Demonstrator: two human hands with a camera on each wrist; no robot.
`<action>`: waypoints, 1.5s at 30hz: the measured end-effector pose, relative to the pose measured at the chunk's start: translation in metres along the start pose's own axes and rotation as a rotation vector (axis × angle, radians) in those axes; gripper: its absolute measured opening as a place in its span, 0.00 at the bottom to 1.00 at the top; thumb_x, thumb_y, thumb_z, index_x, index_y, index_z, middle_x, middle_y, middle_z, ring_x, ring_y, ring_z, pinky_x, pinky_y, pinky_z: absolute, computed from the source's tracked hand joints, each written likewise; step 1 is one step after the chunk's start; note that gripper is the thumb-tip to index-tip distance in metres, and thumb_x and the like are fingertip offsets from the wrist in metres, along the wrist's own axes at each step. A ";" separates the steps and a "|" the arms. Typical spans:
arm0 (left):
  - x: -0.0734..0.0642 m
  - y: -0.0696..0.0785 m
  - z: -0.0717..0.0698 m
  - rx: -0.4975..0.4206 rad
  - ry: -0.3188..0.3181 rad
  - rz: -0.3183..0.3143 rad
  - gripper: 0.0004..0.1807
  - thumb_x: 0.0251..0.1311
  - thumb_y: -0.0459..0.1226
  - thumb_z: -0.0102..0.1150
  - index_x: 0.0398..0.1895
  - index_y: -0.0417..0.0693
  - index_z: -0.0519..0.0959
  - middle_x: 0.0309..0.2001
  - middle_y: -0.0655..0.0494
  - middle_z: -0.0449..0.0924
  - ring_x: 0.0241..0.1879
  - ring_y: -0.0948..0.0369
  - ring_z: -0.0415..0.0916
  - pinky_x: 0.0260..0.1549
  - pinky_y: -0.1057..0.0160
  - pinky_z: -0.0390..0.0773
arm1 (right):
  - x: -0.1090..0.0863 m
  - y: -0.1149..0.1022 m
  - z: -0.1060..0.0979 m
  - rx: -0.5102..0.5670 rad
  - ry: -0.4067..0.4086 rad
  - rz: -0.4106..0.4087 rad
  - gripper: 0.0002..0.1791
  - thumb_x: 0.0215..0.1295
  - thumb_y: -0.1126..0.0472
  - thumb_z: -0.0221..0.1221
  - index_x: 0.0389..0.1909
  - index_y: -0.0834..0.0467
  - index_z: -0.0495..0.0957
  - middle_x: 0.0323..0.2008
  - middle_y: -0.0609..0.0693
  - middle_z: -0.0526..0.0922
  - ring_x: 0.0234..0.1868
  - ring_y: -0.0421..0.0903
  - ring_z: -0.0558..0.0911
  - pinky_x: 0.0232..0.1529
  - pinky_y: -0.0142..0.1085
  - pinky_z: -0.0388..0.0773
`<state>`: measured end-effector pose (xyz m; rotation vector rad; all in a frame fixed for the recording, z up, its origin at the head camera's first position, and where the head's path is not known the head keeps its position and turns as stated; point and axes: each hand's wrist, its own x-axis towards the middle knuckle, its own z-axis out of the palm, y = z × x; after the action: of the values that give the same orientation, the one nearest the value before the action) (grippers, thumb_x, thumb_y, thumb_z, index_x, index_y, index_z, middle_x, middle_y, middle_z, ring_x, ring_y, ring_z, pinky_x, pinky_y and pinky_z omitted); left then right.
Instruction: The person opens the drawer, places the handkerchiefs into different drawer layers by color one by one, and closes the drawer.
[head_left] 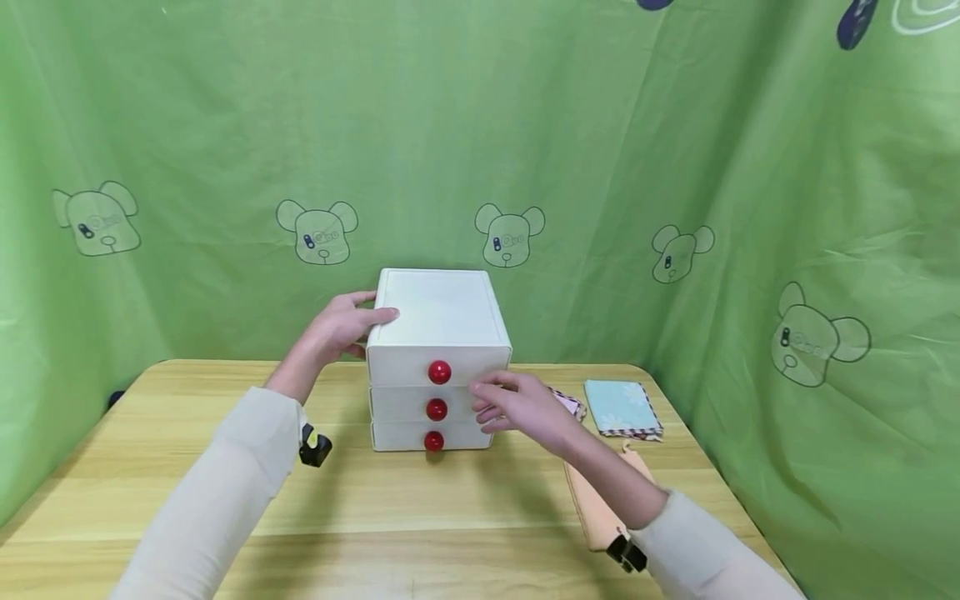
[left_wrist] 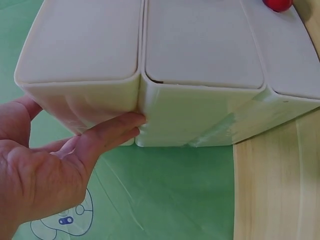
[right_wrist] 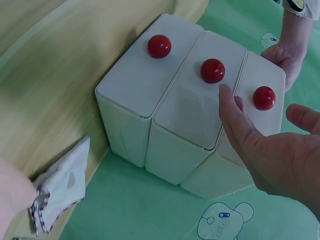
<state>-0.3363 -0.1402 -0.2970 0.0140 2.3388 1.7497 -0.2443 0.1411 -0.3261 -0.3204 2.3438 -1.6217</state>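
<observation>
A white three-drawer box point(head_left: 442, 304) stands on the table, one red round knob on each drawer: top knob point(head_left: 439, 372), middle knob point(head_left: 437, 409), bottom knob point(head_left: 434, 442). My left hand point(head_left: 347, 325) rests against the box's left side near the top, thumb laid over the top edge. In the left wrist view its fingers point(left_wrist: 112, 131) lie fairly straight along the side wall. At the right front of the box is my right hand point(head_left: 525, 408), fingers loosely bent and holding nothing. From the right wrist, the drawers look closed, and a fingertip overlaps the middle drawer front just by its knob.
To the right lie a light blue folded cloth point(head_left: 621, 407) with a checked edge and a pale cloth point(head_left: 570, 403), partly hidden by the right hand. A peach flat pouch point(head_left: 596, 504) lies under the right forearm. Green curtain point(head_left: 420, 150) hangs behind the wooden table point(head_left: 360, 533).
</observation>
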 end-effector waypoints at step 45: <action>0.003 -0.011 -0.008 -0.155 -0.100 -0.009 0.49 0.56 0.45 0.65 0.76 0.57 0.46 0.64 0.40 0.66 0.54 0.44 0.74 0.47 0.51 0.80 | 0.029 -0.016 0.030 0.458 -0.142 0.074 0.26 0.70 0.50 0.53 0.57 0.68 0.68 0.53 0.73 0.74 0.50 0.63 0.80 0.53 0.45 0.79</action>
<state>-0.3396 -0.1509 -0.3055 0.0649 2.1255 1.8753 -0.2608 0.0992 -0.3238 -0.2371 1.7933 -1.9608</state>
